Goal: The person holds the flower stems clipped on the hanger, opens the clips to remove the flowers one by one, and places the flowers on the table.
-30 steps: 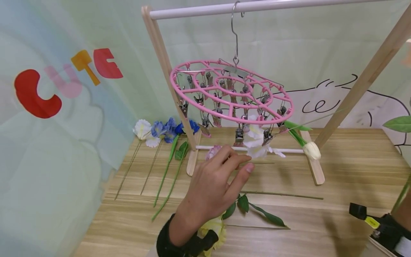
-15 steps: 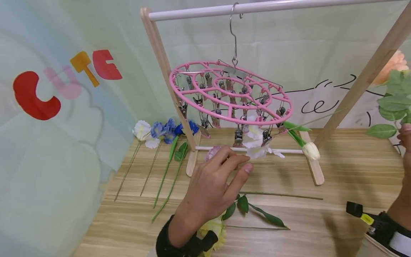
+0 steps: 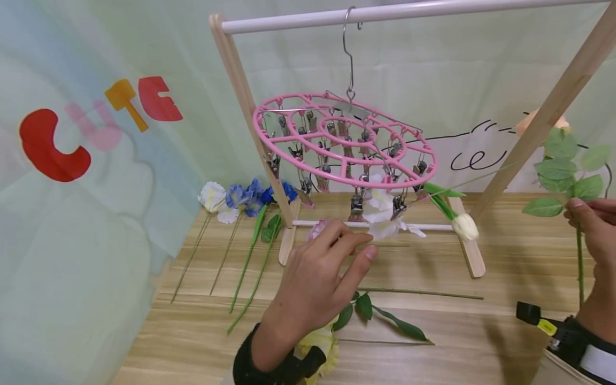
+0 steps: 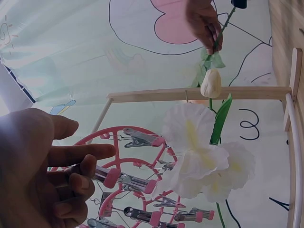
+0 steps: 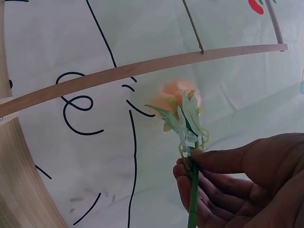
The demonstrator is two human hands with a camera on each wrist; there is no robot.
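Roughly two flowers clipped on the pink hanger (image 3: 344,141) so far: white bloom (image 3: 380,214) and tulip (image 3: 466,226). Right hand (image 3: 594,227) pinching peach rose stem (image 3: 579,256) off to the side, left hand (image 3: 315,283) loose-fingered, empty, under the clips. Plenty left on the worktop (image 3: 529,251): blue flowers (image 3: 250,195), yellow one (image 3: 320,345).

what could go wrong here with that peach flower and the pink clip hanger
The pink clip hanger hangs from one hook and already tilts, so pushing a stem in could swing it. The left hand sits just under the clipped white flower and might knock it loose. The right hand pinches the peach flower by its thin stem, which could bend or slip.
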